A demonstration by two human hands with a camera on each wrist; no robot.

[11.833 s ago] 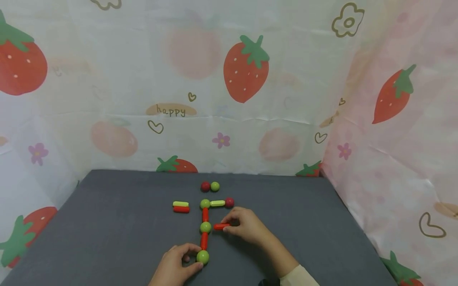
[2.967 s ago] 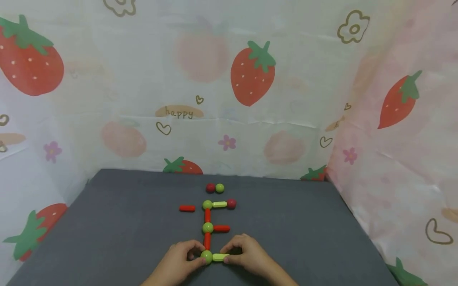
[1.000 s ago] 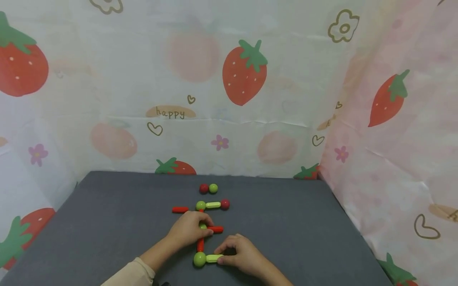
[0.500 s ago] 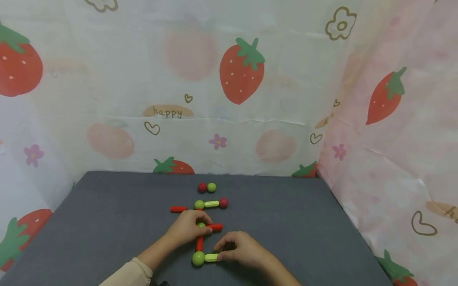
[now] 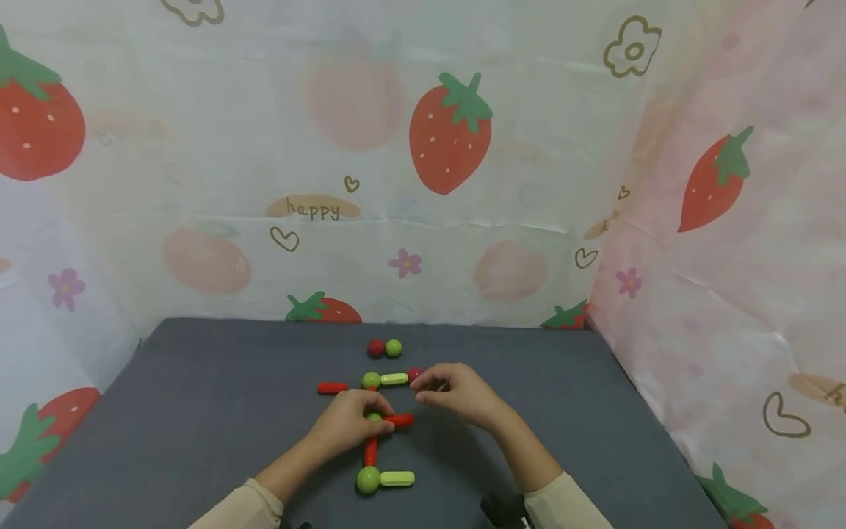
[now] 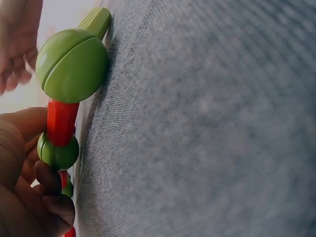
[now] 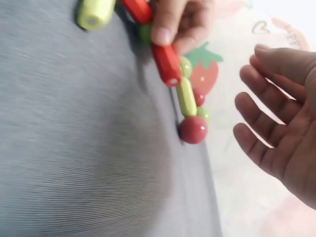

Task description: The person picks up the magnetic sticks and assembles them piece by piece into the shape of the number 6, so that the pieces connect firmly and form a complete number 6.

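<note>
A chain of toy balls and rods lies on the dark cloth. My left hand point(image 5: 346, 422) pinches its middle green ball point(image 6: 58, 153), from which a red rod point(image 5: 400, 420) points right. My right hand point(image 5: 459, 393) hovers over the upper right with fingers loosely bent, holding nothing. Its fingertips overlap the dark red ball point(image 7: 193, 129) at the end of the upper yellow-green rod point(image 5: 394, 378). That rod joins the top green ball point(image 5: 371, 379). At the near end, the bottom green ball point(image 5: 368, 480) carries another yellow-green rod point(image 5: 398, 479). Upright red rods link the green balls, partly hidden by my left hand.
A loose red rod point(image 5: 333, 388) lies left of the chain. Farther back, a red ball point(image 5: 376, 348) and a green ball point(image 5: 393, 348) sit side by side. A strawberry-printed curtain point(image 5: 297, 132) stands behind the dark cloth point(image 5: 218, 411) and along its sides.
The right hand has let go of the bottom yellow-green rod and moved up beside the upper red ball. Earlier, the left hand moved from the bottom green ball to the middle one and stays there.
</note>
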